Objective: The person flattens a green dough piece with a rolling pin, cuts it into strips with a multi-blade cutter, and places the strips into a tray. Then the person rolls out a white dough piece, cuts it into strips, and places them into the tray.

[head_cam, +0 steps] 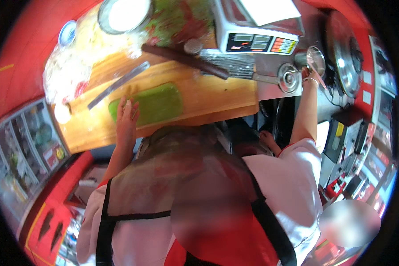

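My left hand (128, 113), palm down with fingers slightly apart, is at the left end of a flat green rectangular piece (159, 103) on a wooden board (219, 93). Whether the fingers touch the piece is not clear. My right hand (307, 74) is stretched far right, beside a metal cup (316, 60) with a thin pink stick (319, 76) leaning out of it. Its fingers are partly hidden, so the grip does not show. A round metal lid (288, 78) lies just left of that hand. Beyond the green piece are a metal strip (119, 84) and a dark rolling pin (186, 61).
A digital scale (259, 41) stands at the back right. A bowl of white stuff (128, 15) and a plastic bag (65, 73) are at the back left. A wide-bladed tool (229, 63) lies under the rolling pin. Another hand (267, 136) shows near my right sleeve.
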`<state>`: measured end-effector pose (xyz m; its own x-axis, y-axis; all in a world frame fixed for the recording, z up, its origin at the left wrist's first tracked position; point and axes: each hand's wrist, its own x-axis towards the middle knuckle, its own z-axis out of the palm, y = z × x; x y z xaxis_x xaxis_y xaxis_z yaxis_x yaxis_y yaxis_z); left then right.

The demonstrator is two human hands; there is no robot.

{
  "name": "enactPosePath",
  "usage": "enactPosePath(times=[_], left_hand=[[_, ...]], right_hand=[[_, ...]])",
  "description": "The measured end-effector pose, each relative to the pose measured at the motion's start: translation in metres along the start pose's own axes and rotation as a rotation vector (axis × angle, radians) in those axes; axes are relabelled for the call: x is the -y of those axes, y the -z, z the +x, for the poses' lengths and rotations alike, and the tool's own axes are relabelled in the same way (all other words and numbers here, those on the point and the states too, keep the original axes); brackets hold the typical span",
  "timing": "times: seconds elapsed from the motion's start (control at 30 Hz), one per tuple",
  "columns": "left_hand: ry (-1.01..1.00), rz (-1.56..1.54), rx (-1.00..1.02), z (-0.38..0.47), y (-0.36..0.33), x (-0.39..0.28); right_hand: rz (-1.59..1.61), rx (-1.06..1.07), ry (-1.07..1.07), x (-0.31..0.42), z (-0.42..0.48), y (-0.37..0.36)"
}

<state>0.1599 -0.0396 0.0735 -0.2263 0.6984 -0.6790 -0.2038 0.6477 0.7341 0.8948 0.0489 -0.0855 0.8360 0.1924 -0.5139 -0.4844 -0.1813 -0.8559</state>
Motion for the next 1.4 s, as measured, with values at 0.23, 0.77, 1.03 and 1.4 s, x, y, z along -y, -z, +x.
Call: enactPosePath(times=[0.23,0.77,1.03,1.4], left_hand=[[-0.004,-0.296,-0.166,-0.023,0.038,0.027],[-0.070,-0.419,-0.292,-0.004,0.118,0.028],[-0.549,-0.099,-0.118,-0.004,0.110,-0.026],[-0.889,1.046,0.330,-0.001,0.149,-0.031]], right_hand=[[-1.466,0.795,1.283,-0.049,-0.295,-0.013],[-2.013,0.608,1.263,0.131,-0.416,0.004],[-1.398,1.049,1.314,0.032,-0.542,-0.007],[-1.382,1.522,1.392,-0.147,-0.622,-0.068]])
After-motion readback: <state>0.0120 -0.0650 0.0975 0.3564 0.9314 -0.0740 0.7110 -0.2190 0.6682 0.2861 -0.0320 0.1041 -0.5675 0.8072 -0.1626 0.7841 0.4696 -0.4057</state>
